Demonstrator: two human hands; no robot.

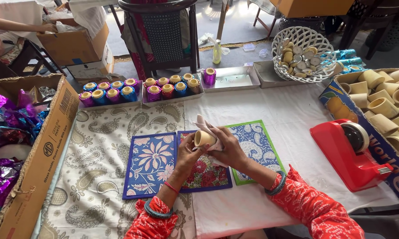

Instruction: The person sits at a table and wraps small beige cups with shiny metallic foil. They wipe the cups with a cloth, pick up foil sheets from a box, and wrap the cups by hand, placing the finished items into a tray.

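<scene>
Hands meet above three patterned mats (177, 166) at near centre of table. Left hand (188, 152) grasps small tan cup (204, 138), open mouth facing camera. Right hand (228, 150) grips pale pink paper (206, 126) wrapped partly round cup; paper perhaps foil, view unclear. Far left, two trays of wrapped cups (139, 90): four in left tray, seven in right. One purple wrapped cup (209, 76) alone in metal tray (232, 79). Right, red tape dispenser (352, 152); box of bare tan cups (385, 104). Far right, white basket (303, 48).
</scene>
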